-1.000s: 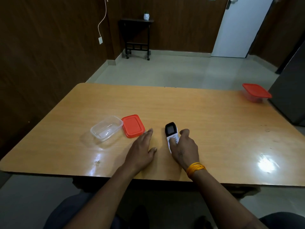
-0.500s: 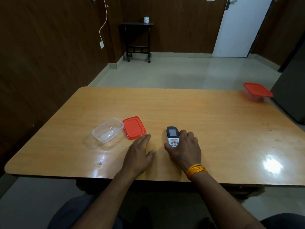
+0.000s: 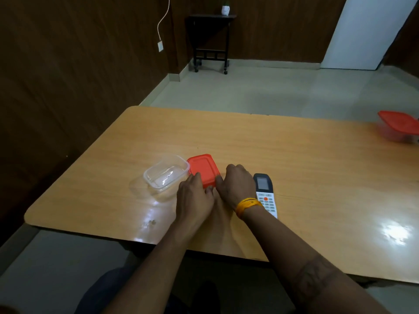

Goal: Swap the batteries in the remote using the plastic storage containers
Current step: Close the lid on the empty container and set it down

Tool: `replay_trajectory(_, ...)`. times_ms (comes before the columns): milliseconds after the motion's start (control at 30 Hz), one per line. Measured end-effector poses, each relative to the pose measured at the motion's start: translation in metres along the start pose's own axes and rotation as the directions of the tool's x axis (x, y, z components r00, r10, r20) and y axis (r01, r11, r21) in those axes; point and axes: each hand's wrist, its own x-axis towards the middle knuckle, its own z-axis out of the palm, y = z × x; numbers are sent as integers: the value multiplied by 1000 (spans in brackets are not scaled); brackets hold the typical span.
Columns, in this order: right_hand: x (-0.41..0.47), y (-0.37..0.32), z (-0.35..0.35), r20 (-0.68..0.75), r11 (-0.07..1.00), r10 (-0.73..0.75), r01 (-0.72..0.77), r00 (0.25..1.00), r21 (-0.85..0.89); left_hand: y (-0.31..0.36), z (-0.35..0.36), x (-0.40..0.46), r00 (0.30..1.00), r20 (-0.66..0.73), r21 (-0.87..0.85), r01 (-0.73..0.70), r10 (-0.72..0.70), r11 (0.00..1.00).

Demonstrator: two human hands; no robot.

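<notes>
A white remote (image 3: 264,196) with a dark screen lies face up on the wooden table (image 3: 306,168), with no hand on it. Left of it a red lid (image 3: 202,168) lies flat beside an open, clear plastic container (image 3: 166,175) that looks empty. My right hand (image 3: 238,184) is curled around the lid's near right corner, thumb against its edge. My left hand (image 3: 194,197) lies flat with its fingertips on the lid's near left edge. A second container with a red lid (image 3: 399,126) stands at the table's far right edge.
A dark wood-panelled wall runs close along the table's left side. Beyond the table is tiled floor, with a small dark side table (image 3: 210,39) holding a white pot at the back wall and a white door (image 3: 362,30) at the back right.
My right hand has let go of the remote and moved left to the red lid. My left hand has slid forward onto the lid. The camera has turned left.
</notes>
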Motion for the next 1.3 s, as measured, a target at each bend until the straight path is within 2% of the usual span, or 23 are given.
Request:
replay_trajectory(100, 15, -1, 4, 97, 996, 64, -70, 993, 53, -1, 1, 5, 999, -2, -3, -35, 35, 999)
replay_trajectory(233, 24, 1, 8, 130, 947, 184, -211, 974, 244, 1, -1, 8, 999, 16, -6, -41, 41, 999)
replay_trajectory(333, 29, 3, 5, 166, 837, 278, -323, 946, 442, -1, -5, 12, 998, 52, -19, -21, 22, 1000)
replay_trajectory(400, 29, 5, 5, 191, 724, 312, -363, 931, 587, -2, -11, 15, 998, 61, -129, 28, -20, 991)
replay_trajectory(467, 22, 5, 4, 106, 671, 309, -295, 945, 680, -3, -20, 20, 994, 41, -294, 111, -104, 949)
replay_trajectory(567, 6, 6, -3, -121, 738, 178, -51, 977, 673, -2, -44, 23, 966, -74, -550, 167, -246, 819)
replay_trajectory(667, -2, 3, -11, -254, 786, -11, 165, 967, 595, -2, -76, 23, 907, -152, -673, 196, -393, 713)
replay_trajectory(767, -3, -10, -12, -280, 785, -183, 311, 942, 536, -18, -98, 29, 851, -161, -757, 219, -500, 616)
replay_trajectory(833, 0, -23, -8, -239, 757, -221, 321, 946, 569, -35, -102, 34, 844, -140, -791, 219, -517, 571)
replay_trajectory(900, 6, -37, -2, -206, 721, -163, 259, 965, 642, -51, -104, 37, 837, -120, -788, 247, -534, 564)
replay_trajectory(967, 14, -49, 6, -155, 689, -37, 138, 987, 712, -63, -107, 40, 830, -115, -775, 269, -546, 572)
replay_trajectory(1067, 31, -63, 17, -51, 698, 46, 5, 998, 716, -75, -108, 45, 826, -150, -695, 303, -543, 652)
replay_trajectory(1200, 50, -74, 29, -35, 798, 29, -2, 999, 603, -85, -102, 49, 849, -278, -397, 325, -450, 858)
replay_trajectory(1300, 57, -80, 32, -64, 896, -43, 67, 997, 439, -85, -100, 51, 846, -316, -251, 363, -430, 897)
